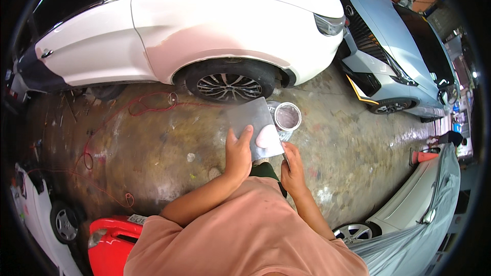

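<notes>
My left hand grips a flat grey mixing plate, its thumb lying on top. A smooth pale-pink dollop of putty sits near the plate's right side. At that right edge my right hand is closed around a thin flat spreader, seen nearly edge-on and partly hidden by the fingers. Just beyond the plate stands an open round can with greyish-pink paste inside. Ahead is a white car, with a dull pink patch on its front fender above the wheel.
A red hose snakes over the stained concrete floor at left. A blue-grey car stands at the right, a partly covered car at lower right. Behind me at lower left are a red car and a white one.
</notes>
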### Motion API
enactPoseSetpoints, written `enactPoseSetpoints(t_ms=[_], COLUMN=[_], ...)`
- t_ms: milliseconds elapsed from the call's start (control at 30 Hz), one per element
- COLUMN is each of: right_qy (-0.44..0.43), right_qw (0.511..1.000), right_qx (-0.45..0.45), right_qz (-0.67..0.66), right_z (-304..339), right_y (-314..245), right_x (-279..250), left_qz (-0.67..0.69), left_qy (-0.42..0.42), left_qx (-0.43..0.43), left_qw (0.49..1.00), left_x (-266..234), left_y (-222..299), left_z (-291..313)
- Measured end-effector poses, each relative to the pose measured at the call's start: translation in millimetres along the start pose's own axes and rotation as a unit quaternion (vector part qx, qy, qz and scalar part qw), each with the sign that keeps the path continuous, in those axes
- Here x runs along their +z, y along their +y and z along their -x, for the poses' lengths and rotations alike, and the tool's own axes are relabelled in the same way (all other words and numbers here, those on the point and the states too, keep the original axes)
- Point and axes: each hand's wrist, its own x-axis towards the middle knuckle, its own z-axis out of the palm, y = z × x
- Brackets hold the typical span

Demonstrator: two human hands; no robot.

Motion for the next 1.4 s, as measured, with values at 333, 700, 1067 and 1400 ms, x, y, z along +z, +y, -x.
enactPoseSetpoints(t_ms=[333, 700, 1067, 1400], right_qy=[0.009, 0.152, 0.157, 0.157], right_qw=[0.99, 0.955, 0.947, 0.941], right_qx=[0.027, -0.055, -0.095, -0.057], right_qz=[0.139, 0.247, 0.262, 0.293], right_z=[0, -21, -30, -21], right_y=[-5, -30, -31, -21], right_x=[-12, -10, 4, 9], left_qz=[-0.074, -0.01, 0.072, 0.058], left_qy=[-0.061, 0.043, -0.023, -0.003], left_qx=[-0.048, -0.243, -0.257, -0.233], left_qw=[0.994, 0.969, 0.963, 0.971], left_x=[-28, -50, -32, -26], left_y=[60, 32, 34, 32], left_z=[20, 67, 74, 65])
